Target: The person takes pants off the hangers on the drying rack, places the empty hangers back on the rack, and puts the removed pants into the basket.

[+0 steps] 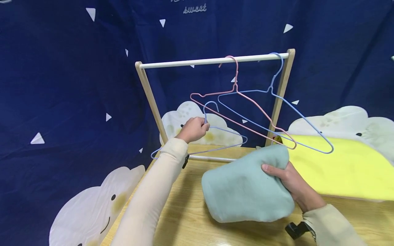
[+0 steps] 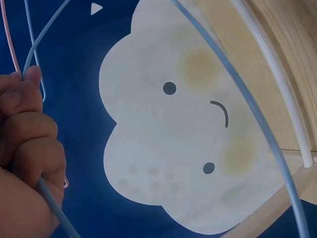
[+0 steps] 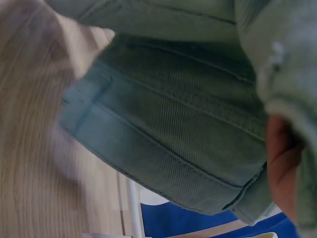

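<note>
My left hand (image 1: 194,129) grips a blue wire hanger (image 2: 267,131) just below its hook, in front of the rack and beneath its rail. The hook points up and is off the rail; the hanger's body spreads to both sides behind the hand. In the left wrist view the fingers curl round the wire. Low at the right, my right hand (image 1: 292,181) holds a folded pale green garment (image 1: 246,188) by its right edge, thumb on top and the other fingers hidden under it. Stitched seams and ribbed fabric show in the right wrist view.
A wooden rack with a white rail (image 1: 184,63) stands on the wooden table (image 1: 184,212). From the rail hang a pink hanger (image 1: 236,77) and, at the right end, another blue hanger (image 1: 271,89). Yellow fabric (image 1: 338,167) lies at the right. A dark blue curtain (image 1: 77,85) hangs behind.
</note>
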### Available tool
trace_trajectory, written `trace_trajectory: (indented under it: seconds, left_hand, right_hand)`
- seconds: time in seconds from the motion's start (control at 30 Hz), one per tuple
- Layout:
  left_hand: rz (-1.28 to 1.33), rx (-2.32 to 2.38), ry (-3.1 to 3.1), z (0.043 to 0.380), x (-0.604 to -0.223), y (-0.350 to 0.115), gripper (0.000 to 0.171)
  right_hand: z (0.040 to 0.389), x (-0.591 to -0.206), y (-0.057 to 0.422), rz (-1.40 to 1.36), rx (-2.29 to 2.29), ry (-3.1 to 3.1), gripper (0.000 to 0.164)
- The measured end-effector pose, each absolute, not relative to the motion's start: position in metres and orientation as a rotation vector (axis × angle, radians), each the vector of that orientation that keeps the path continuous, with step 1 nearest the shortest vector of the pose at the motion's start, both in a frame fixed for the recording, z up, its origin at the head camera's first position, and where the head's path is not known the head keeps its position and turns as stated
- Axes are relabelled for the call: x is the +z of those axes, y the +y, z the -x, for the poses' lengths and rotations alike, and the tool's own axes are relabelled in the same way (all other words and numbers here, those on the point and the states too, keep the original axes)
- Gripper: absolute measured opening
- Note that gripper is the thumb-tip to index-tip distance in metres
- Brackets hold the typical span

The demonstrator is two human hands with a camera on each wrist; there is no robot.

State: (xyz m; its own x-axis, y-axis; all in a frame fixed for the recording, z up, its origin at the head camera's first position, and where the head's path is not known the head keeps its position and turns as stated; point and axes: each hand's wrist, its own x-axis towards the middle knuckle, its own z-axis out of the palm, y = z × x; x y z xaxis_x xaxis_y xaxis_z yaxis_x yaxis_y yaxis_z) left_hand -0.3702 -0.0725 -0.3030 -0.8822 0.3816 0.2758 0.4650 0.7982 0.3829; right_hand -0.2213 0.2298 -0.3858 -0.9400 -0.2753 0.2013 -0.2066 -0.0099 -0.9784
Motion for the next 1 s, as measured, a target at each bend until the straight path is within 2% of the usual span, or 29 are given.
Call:
trace_trajectory:
  seconds: [0.43, 0.77, 1.0]
  left_hand:
    - [0.665, -0.614, -2.837, 0.368, -0.307, -0.075, 0.030]
    - [0.683, -0.609, -2.830, 0.369, -0.311, -0.074, 0.037]
    - [0.659, -0.586, -2.822, 0.369, -0.310, -0.075, 0.038]
  right_hand:
    - [0.225, -0.382, 0.236, 0.516, -2.119, 2.189, 0.026]
    - [0.222, -0.379, 0.260, 0.457, -2.115, 2.253, 0.031]
    - [0.221, -0.378, 0.280, 0.559, -2.163, 2.214, 0.035]
